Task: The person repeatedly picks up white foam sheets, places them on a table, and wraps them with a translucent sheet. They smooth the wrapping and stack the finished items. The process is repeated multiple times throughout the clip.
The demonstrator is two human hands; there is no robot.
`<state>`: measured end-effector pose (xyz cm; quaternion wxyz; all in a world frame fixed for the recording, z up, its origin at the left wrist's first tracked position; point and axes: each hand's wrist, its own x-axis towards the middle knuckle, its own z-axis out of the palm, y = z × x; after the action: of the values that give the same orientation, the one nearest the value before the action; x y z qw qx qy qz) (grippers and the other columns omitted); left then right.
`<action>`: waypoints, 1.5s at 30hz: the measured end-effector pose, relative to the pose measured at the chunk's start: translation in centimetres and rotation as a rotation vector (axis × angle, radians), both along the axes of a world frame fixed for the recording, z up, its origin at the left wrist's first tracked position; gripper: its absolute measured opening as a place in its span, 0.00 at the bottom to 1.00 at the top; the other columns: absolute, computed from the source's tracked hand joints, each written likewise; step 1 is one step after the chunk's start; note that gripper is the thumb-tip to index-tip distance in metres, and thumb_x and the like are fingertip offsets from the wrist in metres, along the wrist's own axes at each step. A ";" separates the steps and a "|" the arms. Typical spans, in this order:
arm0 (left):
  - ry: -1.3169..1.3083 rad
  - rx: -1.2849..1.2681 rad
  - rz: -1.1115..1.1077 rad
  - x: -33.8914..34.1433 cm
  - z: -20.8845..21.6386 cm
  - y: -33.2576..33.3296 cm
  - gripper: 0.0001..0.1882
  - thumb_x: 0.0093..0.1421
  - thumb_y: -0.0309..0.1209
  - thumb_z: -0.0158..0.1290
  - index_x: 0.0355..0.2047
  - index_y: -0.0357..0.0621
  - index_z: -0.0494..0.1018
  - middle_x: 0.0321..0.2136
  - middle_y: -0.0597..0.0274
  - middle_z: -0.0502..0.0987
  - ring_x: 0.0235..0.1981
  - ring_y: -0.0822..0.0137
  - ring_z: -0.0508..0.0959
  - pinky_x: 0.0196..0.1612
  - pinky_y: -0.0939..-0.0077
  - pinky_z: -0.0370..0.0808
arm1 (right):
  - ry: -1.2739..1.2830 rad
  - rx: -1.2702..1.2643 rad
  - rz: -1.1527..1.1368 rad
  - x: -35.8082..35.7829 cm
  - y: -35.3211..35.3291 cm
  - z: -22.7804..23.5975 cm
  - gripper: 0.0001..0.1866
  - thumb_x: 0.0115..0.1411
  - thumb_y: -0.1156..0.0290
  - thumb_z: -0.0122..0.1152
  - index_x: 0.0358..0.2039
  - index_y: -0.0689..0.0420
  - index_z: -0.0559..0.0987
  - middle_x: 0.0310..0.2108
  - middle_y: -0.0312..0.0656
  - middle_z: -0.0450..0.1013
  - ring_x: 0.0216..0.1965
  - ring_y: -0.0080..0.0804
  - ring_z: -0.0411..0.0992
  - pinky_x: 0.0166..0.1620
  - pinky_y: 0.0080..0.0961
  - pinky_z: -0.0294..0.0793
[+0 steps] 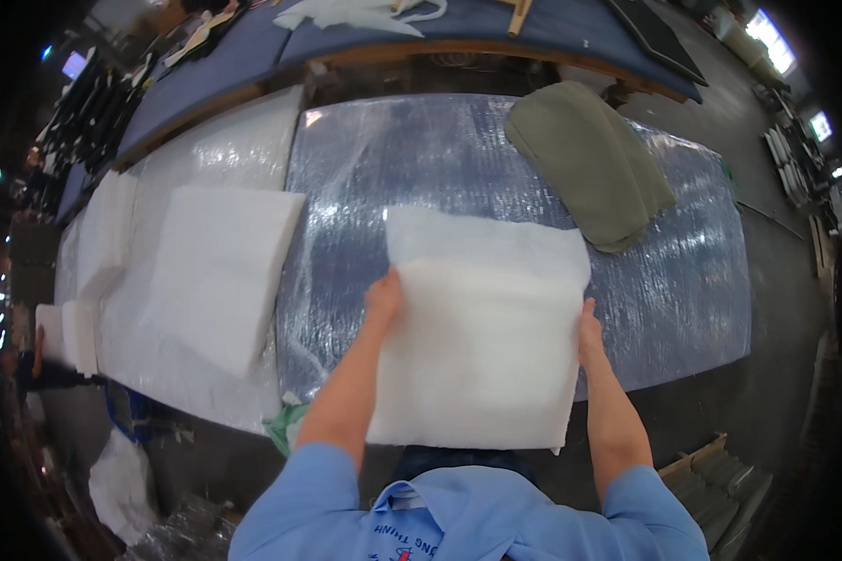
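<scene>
A white, soft, squarish cushion pad lies in front of me, its near edge reaching past the table's front edge toward my body. A thinner, fluffy white layer, like wadding, shows along its far edge. My left hand grips the pad's left side, fingers partly hidden against it. On the opposite side, my right hand holds the right edge, with the fingers mostly out of sight. Beyond my right hand lies a folded olive-green fabric cover, close to the pad's far right corner.
Clear plastic film covers the work table. To the left lie a large white foam slab and several white blocks. Another person's arm shows at far left. A blue padded table stands behind; green cloth hangs at the front edge.
</scene>
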<state>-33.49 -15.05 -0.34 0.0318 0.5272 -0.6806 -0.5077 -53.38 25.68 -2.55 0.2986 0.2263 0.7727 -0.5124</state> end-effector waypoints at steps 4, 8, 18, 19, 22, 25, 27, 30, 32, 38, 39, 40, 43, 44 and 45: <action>-0.128 0.207 0.026 0.5 0.5 -4.2 0.38 0.69 0.59 0.48 0.48 0.28 0.80 0.46 0.49 0.82 0.49 0.59 0.80 0.52 0.65 0.74 | -0.183 -0.014 0.253 -1.9 0.2 3.1 0.49 0.70 0.28 0.31 0.57 0.65 0.77 0.54 0.47 0.76 0.55 0.36 0.73 0.56 0.35 0.72; -0.014 0.191 -0.037 0.2 1.1 -3.6 0.39 0.68 0.61 0.49 0.50 0.30 0.80 0.49 0.49 0.81 0.51 0.59 0.79 0.53 0.64 0.74 | 0.160 -0.030 0.052 -2.6 -0.8 4.3 0.46 0.72 0.32 0.31 0.55 0.64 0.80 0.49 0.47 0.79 0.49 0.36 0.76 0.55 0.31 0.71; -0.128 0.361 -0.084 -2.5 4.0 -3.3 0.44 0.62 0.64 0.55 0.52 0.26 0.78 0.52 0.40 0.79 0.56 0.52 0.78 0.58 0.62 0.72 | 0.077 0.004 0.164 -3.5 -1.9 2.2 0.50 0.68 0.28 0.36 0.56 0.69 0.77 0.54 0.52 0.75 0.54 0.42 0.73 0.59 0.37 0.69; -0.097 0.359 -0.096 -1.9 3.9 -3.9 0.44 0.60 0.64 0.56 0.51 0.26 0.79 0.51 0.40 0.80 0.55 0.51 0.78 0.57 0.63 0.72 | 0.047 -0.057 0.137 -3.2 -2.4 2.7 0.50 0.69 0.29 0.36 0.58 0.70 0.75 0.57 0.54 0.73 0.59 0.43 0.70 0.61 0.37 0.68; -0.079 0.250 -0.152 -1.5 2.4 -3.4 0.43 0.61 0.63 0.56 0.50 0.27 0.79 0.50 0.40 0.80 0.54 0.51 0.79 0.57 0.64 0.73 | 0.058 0.038 0.148 -1.9 -3.5 3.4 0.46 0.70 0.33 0.40 0.59 0.70 0.75 0.60 0.55 0.72 0.63 0.44 0.69 0.63 0.36 0.67; -0.087 0.258 -0.183 -2.2 2.5 -2.6 0.43 0.60 0.63 0.56 0.51 0.28 0.79 0.50 0.40 0.81 0.54 0.51 0.80 0.56 0.64 0.73 | -0.102 -0.066 0.159 -2.2 -3.4 5.2 0.39 0.70 0.41 0.50 0.61 0.67 0.73 0.60 0.53 0.72 0.62 0.42 0.69 0.64 0.37 0.67; -0.081 0.232 -0.138 -1.2 2.3 -3.2 0.43 0.60 0.64 0.55 0.51 0.29 0.79 0.50 0.39 0.80 0.54 0.50 0.79 0.56 0.63 0.73 | -0.189 -0.243 0.267 -2.5 -3.6 6.6 0.36 0.68 0.48 0.59 0.64 0.65 0.70 0.61 0.52 0.71 0.63 0.41 0.69 0.65 0.39 0.67; -0.064 0.173 -0.211 -1.8 3.5 -1.3 0.44 0.60 0.66 0.54 0.51 0.30 0.79 0.51 0.39 0.80 0.55 0.47 0.79 0.57 0.61 0.73 | -0.145 -0.359 0.413 -2.0 -0.6 7.3 0.38 0.63 0.58 0.69 0.67 0.61 0.66 0.61 0.50 0.71 0.63 0.41 0.68 0.65 0.41 0.67; -0.079 0.082 -0.250 -1.3 5.6 -0.2 0.44 0.60 0.67 0.52 0.51 0.31 0.80 0.51 0.38 0.80 0.55 0.45 0.79 0.57 0.59 0.73 | -0.097 -0.394 0.402 -0.7 0.2 7.8 0.41 0.59 0.62 0.74 0.68 0.60 0.63 0.61 0.48 0.70 0.63 0.42 0.68 0.65 0.42 0.67; -0.182 -0.294 -0.226 0.6 11.9 5.4 0.42 0.59 0.67 0.53 0.51 0.38 0.81 0.50 0.40 0.81 0.54 0.41 0.79 0.58 0.55 0.73 | -0.078 -0.526 0.190 3.1 3.9 8.9 0.28 0.56 0.71 0.74 0.56 0.61 0.78 0.50 0.45 0.78 0.50 0.40 0.77 0.55 0.39 0.76; -0.171 -0.282 -0.234 1.2 12.9 6.4 0.42 0.59 0.67 0.53 0.52 0.38 0.81 0.50 0.40 0.81 0.54 0.41 0.79 0.58 0.55 0.73 | -0.054 -0.547 0.152 3.7 5.1 9.0 0.25 0.55 0.73 0.74 0.54 0.62 0.79 0.49 0.45 0.79 0.48 0.40 0.78 0.54 0.38 0.76; -0.168 -0.280 -0.236 2.1 14.0 7.1 0.42 0.58 0.67 0.53 0.52 0.38 0.80 0.50 0.40 0.81 0.54 0.40 0.79 0.58 0.55 0.72 | -0.016 -0.570 0.158 4.3 5.7 9.6 0.24 0.55 0.73 0.74 0.53 0.63 0.80 0.48 0.46 0.79 0.48 0.40 0.78 0.54 0.38 0.76; -0.108 -0.314 -0.180 5.1 16.6 8.9 0.44 0.58 0.67 0.54 0.52 0.34 0.80 0.49 0.37 0.81 0.54 0.39 0.78 0.59 0.55 0.72 | 0.096 -0.642 0.178 6.5 7.2 11.8 0.23 0.54 0.76 0.74 0.51 0.66 0.80 0.47 0.47 0.80 0.47 0.37 0.79 0.52 0.37 0.77; -0.099 -0.391 -0.137 6.4 17.5 8.7 0.44 0.58 0.67 0.54 0.51 0.34 0.80 0.48 0.36 0.81 0.54 0.40 0.79 0.59 0.55 0.72 | 0.107 -0.695 0.196 7.1 7.2 13.1 0.22 0.54 0.77 0.74 0.50 0.66 0.81 0.46 0.47 0.80 0.46 0.37 0.79 0.51 0.36 0.77; -0.093 -0.468 -0.094 7.3 18.4 8.3 0.44 0.58 0.67 0.54 0.51 0.33 0.80 0.47 0.35 0.81 0.53 0.40 0.79 0.59 0.54 0.72 | 0.115 -0.747 0.216 7.8 7.2 14.4 0.22 0.54 0.77 0.73 0.50 0.65 0.81 0.46 0.46 0.80 0.45 0.36 0.79 0.51 0.35 0.78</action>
<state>-26.16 -6.71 18.10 0.0979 0.4963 -0.8041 -0.3122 -45.62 32.87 11.86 0.3689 -0.0092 0.5679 -0.7357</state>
